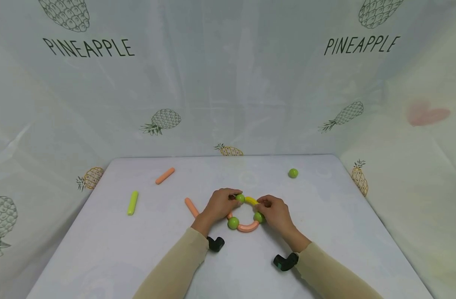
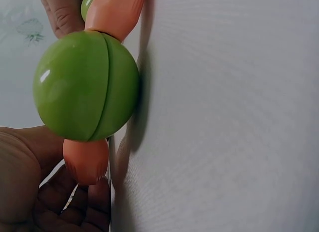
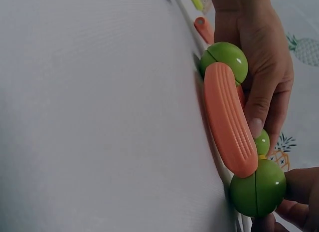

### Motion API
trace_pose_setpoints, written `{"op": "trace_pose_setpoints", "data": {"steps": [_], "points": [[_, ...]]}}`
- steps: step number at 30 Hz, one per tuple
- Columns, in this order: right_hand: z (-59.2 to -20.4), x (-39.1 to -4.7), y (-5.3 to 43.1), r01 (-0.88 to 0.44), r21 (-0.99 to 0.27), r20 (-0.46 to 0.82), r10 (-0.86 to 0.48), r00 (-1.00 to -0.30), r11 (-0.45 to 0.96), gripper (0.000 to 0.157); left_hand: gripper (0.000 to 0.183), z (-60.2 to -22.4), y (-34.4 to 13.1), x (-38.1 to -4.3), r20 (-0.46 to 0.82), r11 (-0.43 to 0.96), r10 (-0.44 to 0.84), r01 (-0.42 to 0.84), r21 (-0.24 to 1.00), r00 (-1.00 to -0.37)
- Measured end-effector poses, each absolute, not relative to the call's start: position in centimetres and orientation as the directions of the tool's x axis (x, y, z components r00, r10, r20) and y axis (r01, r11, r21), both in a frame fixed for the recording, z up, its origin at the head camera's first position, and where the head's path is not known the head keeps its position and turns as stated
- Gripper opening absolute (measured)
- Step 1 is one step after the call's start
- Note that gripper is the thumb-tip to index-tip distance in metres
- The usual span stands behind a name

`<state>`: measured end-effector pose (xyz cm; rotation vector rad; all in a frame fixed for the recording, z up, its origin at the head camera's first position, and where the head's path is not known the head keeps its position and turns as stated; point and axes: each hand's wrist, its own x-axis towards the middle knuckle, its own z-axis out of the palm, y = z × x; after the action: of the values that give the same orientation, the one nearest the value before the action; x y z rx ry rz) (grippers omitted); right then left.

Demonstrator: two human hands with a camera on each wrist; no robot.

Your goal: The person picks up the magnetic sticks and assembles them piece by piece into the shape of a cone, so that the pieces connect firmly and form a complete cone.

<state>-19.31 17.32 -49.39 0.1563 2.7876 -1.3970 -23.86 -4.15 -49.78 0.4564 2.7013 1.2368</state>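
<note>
Green balls and curved rods form a ring low over the white table between the two hands. The left hand (image 1: 219, 204) pinches the top green ball (image 1: 240, 198). At the ring's right side, the right hand (image 1: 275, 211) grips the yellow curved rod (image 1: 251, 200) close to the right green ball (image 1: 258, 217). An orange curved rod (image 1: 248, 228) makes the near side, ending at the left green ball (image 1: 233, 223). A second orange rod (image 2: 85, 161) runs from that ball toward the left hand, which partly hides it. Grooves line the near orange rod (image 3: 230, 119) in the right wrist view.
Loose on the white table (image 1: 101, 249) lie a yellow-green rod (image 1: 132, 203) and an orange rod (image 1: 165, 176) at left. Another orange rod (image 1: 191, 207) lies beside the left wrist. A green ball (image 1: 293, 173) sits at the back right. A pineapple-print curtain (image 1: 228, 83) hangs behind.
</note>
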Motion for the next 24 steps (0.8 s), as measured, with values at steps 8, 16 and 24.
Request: {"op": "trace_pose_setpoints", "data": {"steps": [8, 16, 24], "points": [[-49.5, -19.1, 17.1, 0.085, -0.807, -0.036, 0.096, -0.995, 0.584, 0.020, 0.036, -49.9, -4.3, -24.0, 0.007, 0.612, 0.335, 0.223, 0.758, -0.942], [-49.8, -18.2, 17.9, 0.030, -0.791, -0.004, 0.045, -0.999, 0.611, 0.024, 0.036, -49.8, -4.3, -23.9, 0.019, 0.622, 0.336, 0.237, 0.746, -0.942], [-50.2, -17.0, 19.1, -0.042, -0.820, 0.025, -0.037, -0.999, 0.571, 0.029, 0.036, -49.6, -4.5, -23.8, 0.029, 0.611, 0.310, 0.223, 0.760, -0.950]]}}
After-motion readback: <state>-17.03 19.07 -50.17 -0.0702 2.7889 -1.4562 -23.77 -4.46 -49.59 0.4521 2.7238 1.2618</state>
